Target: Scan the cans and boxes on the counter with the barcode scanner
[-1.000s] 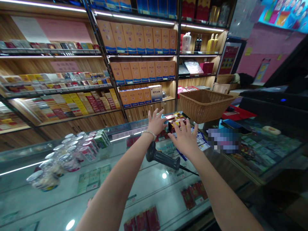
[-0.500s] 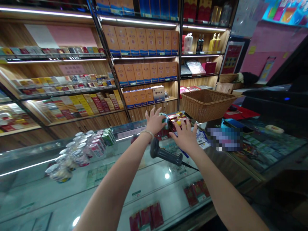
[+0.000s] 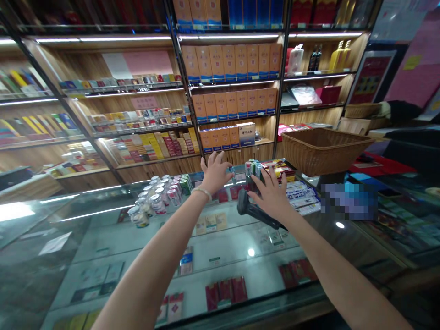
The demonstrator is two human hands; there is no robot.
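Observation:
My left hand [image 3: 215,174], with a beaded bracelet at the wrist, reaches over the glass counter. Between its thumb and index finger shows a small blue-topped tube [image 3: 231,173], partly hidden by the fingers. My right hand [image 3: 273,195] has its fingers spread and nothing visible in them. Just beyond its fingertips stands a cluster of small tubes [image 3: 253,166] with coloured tops. Beneath the right hand lies a dark handheld barcode scanner [image 3: 252,210], partly covered by it. To the left, rows of small shrink-wrapped bottles [image 3: 158,201] stand beside pink and green tubes [image 3: 185,184].
Flat blue-and-white packets [image 3: 302,197] and red-yellow packs [image 3: 280,170] lie right of my right hand. A wicker basket [image 3: 323,149] stands behind them. Shelves hold orange boxes [image 3: 228,64] and cigarette packs [image 3: 165,144]. Red packs [image 3: 227,292] lie under the counter glass [image 3: 240,256].
The view has swung left. My left hand has moved left, away from the tube cluster, with the blue-topped tube at its fingers. My right hand stays over the scanner, near the cluster.

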